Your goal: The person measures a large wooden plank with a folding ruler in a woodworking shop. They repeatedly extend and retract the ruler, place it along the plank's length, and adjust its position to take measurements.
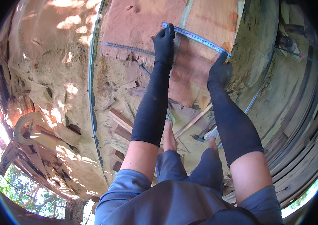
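Observation:
A wide reddish-brown wooden slab (189, 84) lies in front of me, with a paler strip along its right side. Across it runs the pale blade of a tape measure (200, 39), slanting down to the right. My left hand (164, 43), in a dark glove and black sleeve, is closed at the blade's left part, a fingertip over it. Gloved likewise, my right hand (220, 71) pinches the blade's right end by the slab's right edge. No tape case shows; the undersides of both hands are hidden. A ribbed metal rod (129, 48) lies left of my left hand.
Offcuts and wood strips (121, 120) litter the dusty ground around my feet. A long metal-edged strip (92, 82) runs along the left. Stacked planks (297, 153) curve along the right. A pale, curved object (25, 127) stands among scrap at far left.

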`<state>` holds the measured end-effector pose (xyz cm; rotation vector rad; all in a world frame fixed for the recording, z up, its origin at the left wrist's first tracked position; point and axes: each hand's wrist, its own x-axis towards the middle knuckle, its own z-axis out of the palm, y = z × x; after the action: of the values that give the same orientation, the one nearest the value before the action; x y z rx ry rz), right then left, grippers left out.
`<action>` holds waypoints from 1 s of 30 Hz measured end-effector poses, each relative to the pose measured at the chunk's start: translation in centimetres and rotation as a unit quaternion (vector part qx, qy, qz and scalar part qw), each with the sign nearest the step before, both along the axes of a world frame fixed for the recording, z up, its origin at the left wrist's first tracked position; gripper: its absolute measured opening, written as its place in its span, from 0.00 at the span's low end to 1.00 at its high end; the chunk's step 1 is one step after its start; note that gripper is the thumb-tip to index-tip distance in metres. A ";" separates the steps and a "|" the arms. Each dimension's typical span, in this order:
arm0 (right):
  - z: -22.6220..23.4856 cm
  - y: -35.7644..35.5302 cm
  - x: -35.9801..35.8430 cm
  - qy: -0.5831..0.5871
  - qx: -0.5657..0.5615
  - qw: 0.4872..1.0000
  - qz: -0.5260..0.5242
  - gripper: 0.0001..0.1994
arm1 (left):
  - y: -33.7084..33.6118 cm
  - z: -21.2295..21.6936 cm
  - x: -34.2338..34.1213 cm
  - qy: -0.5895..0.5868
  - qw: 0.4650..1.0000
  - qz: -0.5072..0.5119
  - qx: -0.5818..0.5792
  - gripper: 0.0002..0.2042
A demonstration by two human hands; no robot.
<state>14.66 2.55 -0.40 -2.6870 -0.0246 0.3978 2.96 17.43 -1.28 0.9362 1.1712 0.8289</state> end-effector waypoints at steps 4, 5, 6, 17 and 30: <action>0.4 0.4 -0.2 0.011 -0.017 1.000 0.000 0.37 | 0.1 0.6 0.2 0.109 0.993 -0.029 0.023 0.18; 0.5 0.4 -0.2 0.014 -0.019 1.000 0.001 0.38 | 0.1 0.4 0.3 0.122 0.992 -0.023 0.026 0.18; 0.6 0.5 -0.4 0.010 -0.020 1.000 0.000 0.38 | 0.1 0.3 0.3 0.134 0.990 -0.017 0.030 0.18; 0.1 0.7 -0.1 0.009 -0.040 0.999 -0.018 0.40 | 0.1 -0.2 0.2 0.158 0.987 -0.022 0.015 0.18; 0.7 0.9 -0.6 -0.004 -0.062 0.998 -0.015 0.34 | -0.1 0.0 -0.2 0.169 0.985 -0.022 0.029 0.16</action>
<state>14.07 3.47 0.27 -2.8072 0.0395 0.3900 2.77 17.36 -1.31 1.1784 1.4170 0.6866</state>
